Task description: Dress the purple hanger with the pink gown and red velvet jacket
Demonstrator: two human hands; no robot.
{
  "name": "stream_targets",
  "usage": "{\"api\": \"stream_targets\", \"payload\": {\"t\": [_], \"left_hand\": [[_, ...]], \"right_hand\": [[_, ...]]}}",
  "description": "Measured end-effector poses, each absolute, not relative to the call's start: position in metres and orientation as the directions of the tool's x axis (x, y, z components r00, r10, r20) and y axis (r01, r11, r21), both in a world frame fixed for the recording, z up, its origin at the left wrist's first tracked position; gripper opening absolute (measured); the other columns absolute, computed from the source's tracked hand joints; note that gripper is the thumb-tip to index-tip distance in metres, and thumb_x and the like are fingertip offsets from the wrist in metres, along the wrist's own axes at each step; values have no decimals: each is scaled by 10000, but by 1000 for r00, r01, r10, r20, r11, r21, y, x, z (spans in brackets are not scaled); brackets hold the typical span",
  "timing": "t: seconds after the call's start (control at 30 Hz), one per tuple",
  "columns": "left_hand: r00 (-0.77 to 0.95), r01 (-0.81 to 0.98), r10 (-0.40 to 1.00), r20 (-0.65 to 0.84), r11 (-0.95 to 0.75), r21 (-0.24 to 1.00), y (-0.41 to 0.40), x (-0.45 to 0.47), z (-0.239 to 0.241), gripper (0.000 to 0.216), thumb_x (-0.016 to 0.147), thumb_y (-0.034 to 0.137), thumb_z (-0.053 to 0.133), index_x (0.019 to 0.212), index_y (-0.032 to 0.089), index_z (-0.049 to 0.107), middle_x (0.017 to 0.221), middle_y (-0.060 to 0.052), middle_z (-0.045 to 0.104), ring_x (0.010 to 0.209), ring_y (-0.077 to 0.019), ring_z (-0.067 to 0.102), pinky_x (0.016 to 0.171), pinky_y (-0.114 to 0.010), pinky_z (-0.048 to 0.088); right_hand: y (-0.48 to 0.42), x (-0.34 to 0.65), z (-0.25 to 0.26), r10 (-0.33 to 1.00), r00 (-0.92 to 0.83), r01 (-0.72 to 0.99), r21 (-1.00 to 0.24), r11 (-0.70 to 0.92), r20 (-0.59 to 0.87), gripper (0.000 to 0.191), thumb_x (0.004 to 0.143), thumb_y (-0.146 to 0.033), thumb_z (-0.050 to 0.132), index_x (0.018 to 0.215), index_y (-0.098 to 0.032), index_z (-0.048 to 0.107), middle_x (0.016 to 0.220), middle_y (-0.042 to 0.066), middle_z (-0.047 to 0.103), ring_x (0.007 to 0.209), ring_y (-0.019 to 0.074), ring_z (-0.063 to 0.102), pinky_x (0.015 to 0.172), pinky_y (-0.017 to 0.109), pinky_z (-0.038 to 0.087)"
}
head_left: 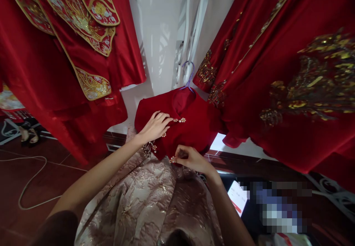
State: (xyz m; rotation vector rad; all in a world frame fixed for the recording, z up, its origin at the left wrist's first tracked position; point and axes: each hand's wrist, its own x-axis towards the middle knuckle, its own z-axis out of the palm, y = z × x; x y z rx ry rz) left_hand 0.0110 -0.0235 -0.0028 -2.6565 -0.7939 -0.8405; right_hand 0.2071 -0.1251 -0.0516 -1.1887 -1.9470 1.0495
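A short red garment (199,127) with an open neck hangs on a purple hanger (189,75) in front of me. Across its front sits a jewelled fastener (181,120) with pearl-like beads. My left hand (156,126) lies over the garment, fingers stretched out, their tips touching the fastener's left end. Lower down, at the hem, my right hand (191,159) pinches a small beaded flower fastener (172,160) between thumb and finger. Another beaded ornament (164,135) and a dangling bead trim (152,147) show just below my left wrist.
Embroidered red gowns hang at left (94,83) and right (249,91). A pinkish brocade skirt (144,201) spreads beneath my arms. To the right lies a lit phone (237,198). A pale cable (33,166) curves over the floor near dark shoes (29,136).
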Motion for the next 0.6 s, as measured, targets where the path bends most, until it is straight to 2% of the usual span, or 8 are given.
{"api": "stream_targets", "payload": {"t": [0.2, 0.33, 0.43, 0.6], "left_hand": [[742, 537, 407, 533, -836, -110, -28, 21, -5, 288, 903, 267, 431, 1156, 139, 483, 1074, -99, 568, 1028, -217, 528, 961, -413, 367], [699, 592, 421, 578, -795, -136, -33, 27, 1, 343, 915, 261, 401, 1233, 138, 435, 1193, -118, 514, 1038, -223, 515, 886, -381, 410], [742, 571, 385, 549, -791, -218, -32, 35, 3, 360, 894, 148, 406, 1251, 175, 440, 1241, -99, 487, 1067, -213, 495, 882, -364, 406], [816, 542, 370, 444, -756, -367, -24, 48, 4, 263, 862, 68, 417, 1085, 131, 542, 1133, -101, 531, 997, -206, 513, 836, -352, 407]], "right_hand": [[-125, 207, -52, 900, -432, 433, -862, 264, 59, 172, 746, -321, 635, 740, -178, 539, 691, -8, 601, 649, 123, 553, 606, 236, 439], [-123, 205, -54, 891, -450, 431, -860, 273, 57, 183, 755, -331, 633, 751, -175, 537, 695, -6, 594, 648, 119, 536, 605, 233, 427], [-123, 204, -55, 888, -456, 427, -862, 271, 53, 163, 759, -310, 628, 756, -174, 538, 700, -5, 594, 652, 120, 535, 606, 234, 422], [-124, 206, -54, 897, -439, 439, -860, 262, 49, 172, 758, -316, 631, 754, -176, 532, 687, -7, 583, 651, 122, 531, 606, 238, 418]]}}
